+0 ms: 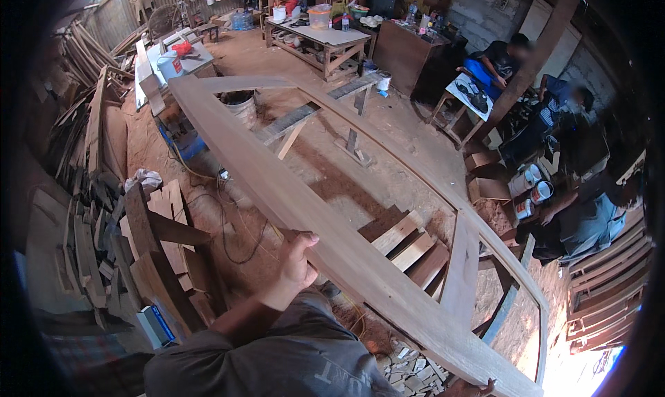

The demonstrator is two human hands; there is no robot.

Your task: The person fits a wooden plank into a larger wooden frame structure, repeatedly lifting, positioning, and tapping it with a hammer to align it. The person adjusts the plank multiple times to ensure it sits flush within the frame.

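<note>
A large wooden frame, like a door frame, stretches diagonally from the upper left to the lower right in front of me. Its near side is one wide plank, and a cross rail joins it to the thinner far side. My left hand grips the plank's near edge around its middle, thumb on top and the other fingers hidden beneath. At the bottom of the picture, my right hand holds the same edge near the plank's lower end; only part of that hand shows. Sawhorse-like wooden supports stand beneath the far part.
Stacked timber offcuts lie at my left, with a cable on the dirt floor. Wood scraps lie near my body. A workbench stands at the back. People sit at the right near white buckets.
</note>
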